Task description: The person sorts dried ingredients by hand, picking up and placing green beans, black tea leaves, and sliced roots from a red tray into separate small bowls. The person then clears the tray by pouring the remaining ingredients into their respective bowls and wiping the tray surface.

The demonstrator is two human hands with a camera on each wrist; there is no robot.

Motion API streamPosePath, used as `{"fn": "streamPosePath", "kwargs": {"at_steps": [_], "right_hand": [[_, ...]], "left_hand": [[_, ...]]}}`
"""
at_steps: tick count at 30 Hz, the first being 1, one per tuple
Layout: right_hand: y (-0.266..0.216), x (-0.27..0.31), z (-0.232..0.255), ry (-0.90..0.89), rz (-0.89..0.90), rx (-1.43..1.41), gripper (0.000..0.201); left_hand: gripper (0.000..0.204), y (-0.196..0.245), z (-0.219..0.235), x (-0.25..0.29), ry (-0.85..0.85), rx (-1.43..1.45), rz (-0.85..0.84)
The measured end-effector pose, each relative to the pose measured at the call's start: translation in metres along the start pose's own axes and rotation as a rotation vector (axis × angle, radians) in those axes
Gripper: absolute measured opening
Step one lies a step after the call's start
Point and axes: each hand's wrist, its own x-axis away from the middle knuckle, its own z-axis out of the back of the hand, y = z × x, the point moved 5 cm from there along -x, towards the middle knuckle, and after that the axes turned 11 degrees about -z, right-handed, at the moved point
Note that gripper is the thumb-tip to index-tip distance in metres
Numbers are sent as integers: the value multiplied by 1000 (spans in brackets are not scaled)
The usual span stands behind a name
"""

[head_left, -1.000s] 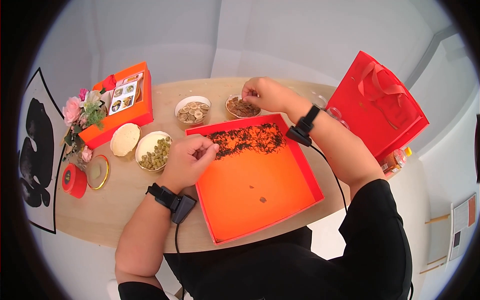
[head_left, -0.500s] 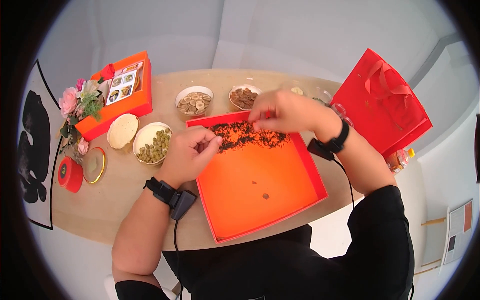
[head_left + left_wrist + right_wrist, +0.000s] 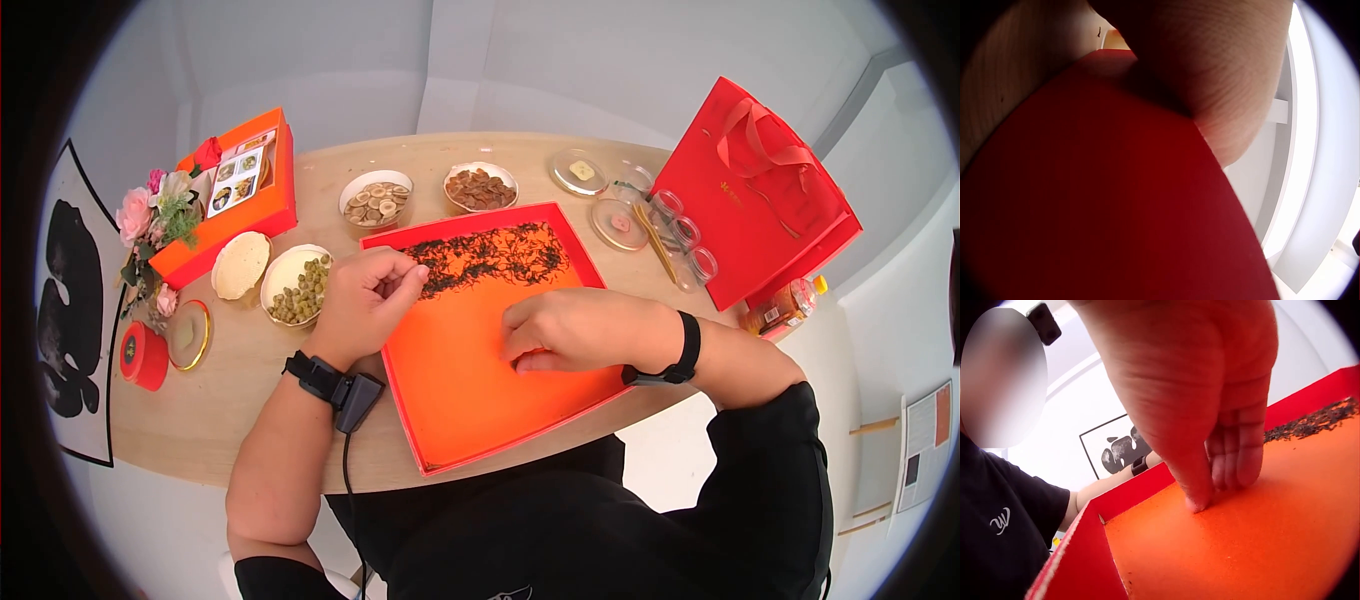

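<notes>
My right hand [image 3: 555, 335] is low over the orange floor of a shallow red box [image 3: 490, 468], fingers pointing down. In the right wrist view its thumb tip [image 3: 1196, 505] is right at the floor beside the fingers [image 3: 1249, 459]. A tiny dark bit [image 3: 520, 371] shows by the thumb; I cannot tell whether it is pinched. My left hand [image 3: 365, 300] rests at the box's left rim with loosely curled fingers and nothing visible in them. The left wrist view shows its skin against the red outer wall [image 3: 1104, 175]. Thin black shreds [image 3: 495, 255] form a band along the box's far side.
Behind the box are bowls of dried slices [image 3: 376, 204] and brown flakes [image 3: 481, 188]. Left of it stands a bowl of green pieces [image 3: 300, 300]. Clear dishes [image 3: 620, 224], wooden tweezers [image 3: 657, 245], small jars [image 3: 684, 233] and a red bag [image 3: 755, 200] are at the right.
My right hand has moved from the bowl of brown flakes, across the black shreds, down to the box's middle. It now covers where two small brown bits lay. My left hand has barely moved.
</notes>
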Motion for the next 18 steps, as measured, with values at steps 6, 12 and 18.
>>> {"fn": "streamPosePath", "kwargs": {"at_steps": [6,12,18], "right_hand": [[2,-3,-6,74,26,-20,11],[6,-9,-5,-59,-105,-109,10],[-1,-12,-4,-80,-154,-59,13]], "left_hand": [[19,1,-1,0,2,15,16],[21,1,0,-1,-4,20,12],[23,2,0,-1,-10,17,8]]}}
